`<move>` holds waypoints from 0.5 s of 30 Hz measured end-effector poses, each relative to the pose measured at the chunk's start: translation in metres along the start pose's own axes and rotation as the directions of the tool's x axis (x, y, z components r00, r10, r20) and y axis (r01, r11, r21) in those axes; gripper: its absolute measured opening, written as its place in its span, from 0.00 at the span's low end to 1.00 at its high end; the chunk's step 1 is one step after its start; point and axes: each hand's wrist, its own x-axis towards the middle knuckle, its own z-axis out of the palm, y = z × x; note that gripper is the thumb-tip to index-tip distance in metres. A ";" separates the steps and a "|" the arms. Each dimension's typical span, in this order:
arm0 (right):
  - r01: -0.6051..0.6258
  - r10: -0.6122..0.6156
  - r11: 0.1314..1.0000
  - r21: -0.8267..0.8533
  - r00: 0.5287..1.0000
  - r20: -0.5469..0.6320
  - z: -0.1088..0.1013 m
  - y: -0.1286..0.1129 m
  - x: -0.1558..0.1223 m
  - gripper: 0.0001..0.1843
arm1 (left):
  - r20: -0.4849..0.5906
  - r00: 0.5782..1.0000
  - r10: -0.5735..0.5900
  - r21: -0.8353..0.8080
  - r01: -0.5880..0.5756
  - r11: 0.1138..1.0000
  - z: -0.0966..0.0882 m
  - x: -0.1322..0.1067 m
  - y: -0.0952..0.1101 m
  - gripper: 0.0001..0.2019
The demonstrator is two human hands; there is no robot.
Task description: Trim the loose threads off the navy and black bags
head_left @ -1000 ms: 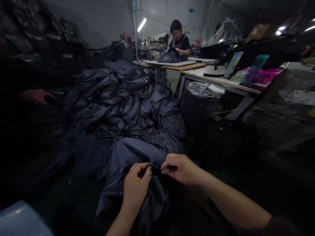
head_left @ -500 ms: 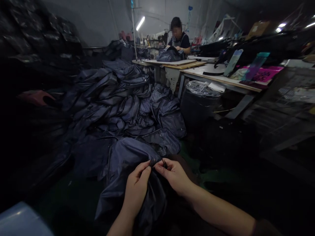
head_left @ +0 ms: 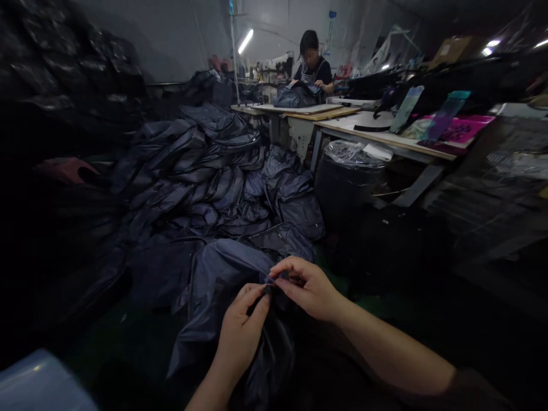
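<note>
A dark navy fabric bag (head_left: pixel 222 268), limp and creased, hangs in front of me at the near end of a heap. My left hand (head_left: pixel 242 325) pinches its edge between thumb and fingers. Right beside it, my right hand (head_left: pixel 306 285) is closed, its thumb and fingertips at the same edge. A small dark object (head_left: pixel 285 275) is tucked in the right hand's curled fingers; its kind is hard to make out. The fingertips of both hands almost meet, and the bit of fabric between them is too small to see clearly.
A large heap of similar navy bags (head_left: pixel 214 171) covers the floor ahead. A co-worker (head_left: pixel 314 68) sits behind a sewing table (head_left: pixel 355 123). Under its edge stands a dark bin (head_left: pixel 346 180) lined with clear plastic. A pink basket (head_left: pixel 466 130) and bottles are on the table.
My right hand has risen slightly and its fingers have shifted around the dark object, which showed a pointed end before. My left hand has moved slightly right, still pinching the bag.
</note>
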 end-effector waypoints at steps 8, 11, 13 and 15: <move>0.058 -0.011 0.973 -0.223 0.978 0.208 0.003 0.014 -0.004 0.10 | -0.079 0.993 -0.086 -0.059 0.081 0.995 -0.020 -0.005 0.007 0.13; 0.029 -0.025 0.969 -0.246 1.000 0.019 0.034 0.033 -0.027 0.07 | -0.130 0.945 -0.300 -0.194 0.272 0.942 -0.014 -0.002 0.001 0.15; 0.137 -0.144 0.947 -0.291 0.990 -0.002 0.049 0.040 -0.039 0.03 | -0.145 0.908 -0.392 -0.262 0.347 0.901 -0.007 0.001 -0.003 0.15; 0.243 -0.239 0.927 -0.284 0.970 0.050 0.053 0.040 -0.044 0.03 | -0.147 0.901 -0.408 -0.296 0.353 0.887 -0.001 0.002 -0.006 0.15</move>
